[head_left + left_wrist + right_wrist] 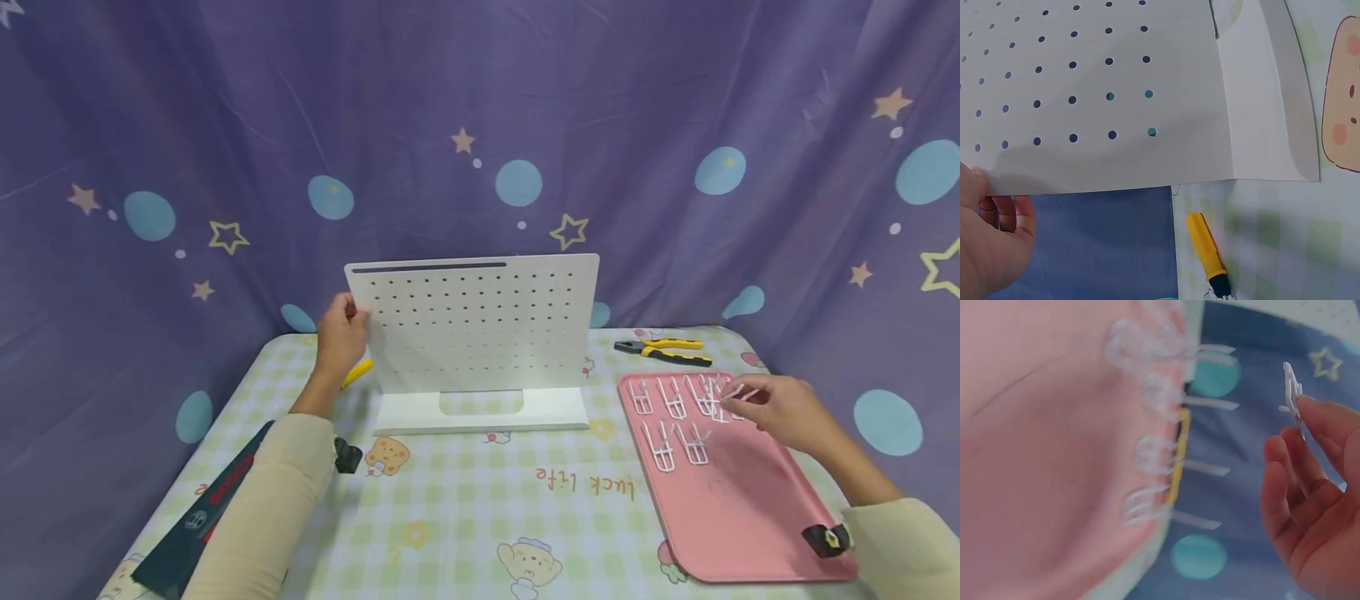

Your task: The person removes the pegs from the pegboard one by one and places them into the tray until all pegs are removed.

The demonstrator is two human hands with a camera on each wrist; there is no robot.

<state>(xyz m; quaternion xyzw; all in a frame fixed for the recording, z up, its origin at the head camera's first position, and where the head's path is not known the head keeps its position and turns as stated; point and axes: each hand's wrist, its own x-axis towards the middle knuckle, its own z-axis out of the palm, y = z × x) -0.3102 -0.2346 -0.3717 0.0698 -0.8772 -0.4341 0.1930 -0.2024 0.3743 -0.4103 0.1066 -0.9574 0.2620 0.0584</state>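
Observation:
A white pegboard (480,333) with rows of small holes stands upright on its folded base in the middle of the table. My left hand (342,335) grips its left edge, the thumb on the front face in the left wrist view. Over the far right part of a pink tray (735,517), my right hand (780,408) pinches a white wire hook (1293,394) between thumb and fingertips, raised above the tray. Several more white wire hooks (663,447) lie in the tray's far half; the right wrist view blurs them.
Pliers (667,352) with yellow and black handles lie behind the tray. A yellow-handled tool (1205,244) rests left of the pegboard, its tip out of view. A dark green Bosch case or pouch (202,517) lies beside my left forearm. A purple curtain (420,100) hangs behind the table.

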